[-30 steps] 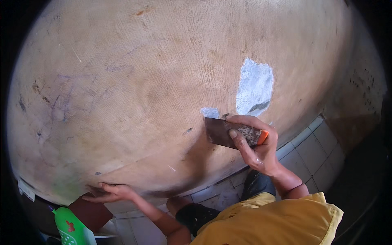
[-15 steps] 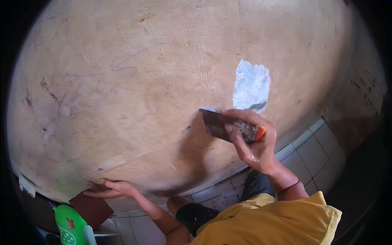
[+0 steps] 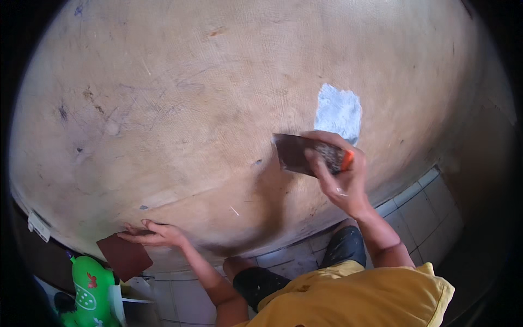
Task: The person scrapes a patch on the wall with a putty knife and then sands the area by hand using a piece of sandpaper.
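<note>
My right hand [image 3: 346,177] grips a wide-bladed scraper [image 3: 297,154] with an orange handle end. Its dark, smeared blade points left, close to the beige wall [image 3: 218,109]. Part of the hand overlaps the lower edge of a rough white patch [image 3: 338,111] on that wall. Down at the left, my left hand [image 3: 155,234] has its thumb raised and its fingers over the upper corner of a dark reddish-brown square plate [image 3: 125,261]. It appears held there; the grip beneath is hidden.
A green inflated-looking object [image 3: 90,291] with red marks stands below the plate, beside a white-edged piece of furniture [image 3: 117,300]. White floor tiles [image 3: 193,300] run along the wall's foot. A white fitting [image 3: 38,226] is at the wall's left end.
The scraper has shifted slightly up and right, uncovering wall below it. The left hand and brown plate have risen together in the picture. The view has also turned a little.
</note>
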A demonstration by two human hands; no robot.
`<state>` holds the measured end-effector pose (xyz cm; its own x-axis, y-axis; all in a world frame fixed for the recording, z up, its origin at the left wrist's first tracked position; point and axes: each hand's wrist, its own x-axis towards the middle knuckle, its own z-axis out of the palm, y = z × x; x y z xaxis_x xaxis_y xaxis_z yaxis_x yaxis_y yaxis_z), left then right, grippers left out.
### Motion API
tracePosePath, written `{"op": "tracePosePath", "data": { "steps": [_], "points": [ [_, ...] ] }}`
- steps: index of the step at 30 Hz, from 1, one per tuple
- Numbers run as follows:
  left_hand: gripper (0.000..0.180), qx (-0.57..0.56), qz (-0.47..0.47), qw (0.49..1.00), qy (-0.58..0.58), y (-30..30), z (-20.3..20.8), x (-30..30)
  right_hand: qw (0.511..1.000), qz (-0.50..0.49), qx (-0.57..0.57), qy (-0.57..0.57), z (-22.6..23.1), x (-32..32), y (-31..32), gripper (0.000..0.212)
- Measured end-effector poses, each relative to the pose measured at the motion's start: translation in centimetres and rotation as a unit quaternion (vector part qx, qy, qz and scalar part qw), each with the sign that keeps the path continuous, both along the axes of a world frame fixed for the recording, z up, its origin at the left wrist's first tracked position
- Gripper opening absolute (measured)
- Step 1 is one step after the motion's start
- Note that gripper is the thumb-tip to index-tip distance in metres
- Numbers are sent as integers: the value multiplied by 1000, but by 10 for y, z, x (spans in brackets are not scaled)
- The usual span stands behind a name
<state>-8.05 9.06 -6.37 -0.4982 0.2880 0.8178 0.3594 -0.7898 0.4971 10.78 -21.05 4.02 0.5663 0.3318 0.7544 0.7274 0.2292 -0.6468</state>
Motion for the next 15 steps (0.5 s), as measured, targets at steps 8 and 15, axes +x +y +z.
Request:
{"op": "tracePosePath", "data": {
  "steps": [8,15],
  "points": [
    [61,-25,-11,1000,-16,-3,-13,-9,968,188,-150,75,-45,23,1,22],
    [52,-203,-105,972,46,-89,-167,-47,864,176,-226,413,-250,0,-38,25]
  ]
}}
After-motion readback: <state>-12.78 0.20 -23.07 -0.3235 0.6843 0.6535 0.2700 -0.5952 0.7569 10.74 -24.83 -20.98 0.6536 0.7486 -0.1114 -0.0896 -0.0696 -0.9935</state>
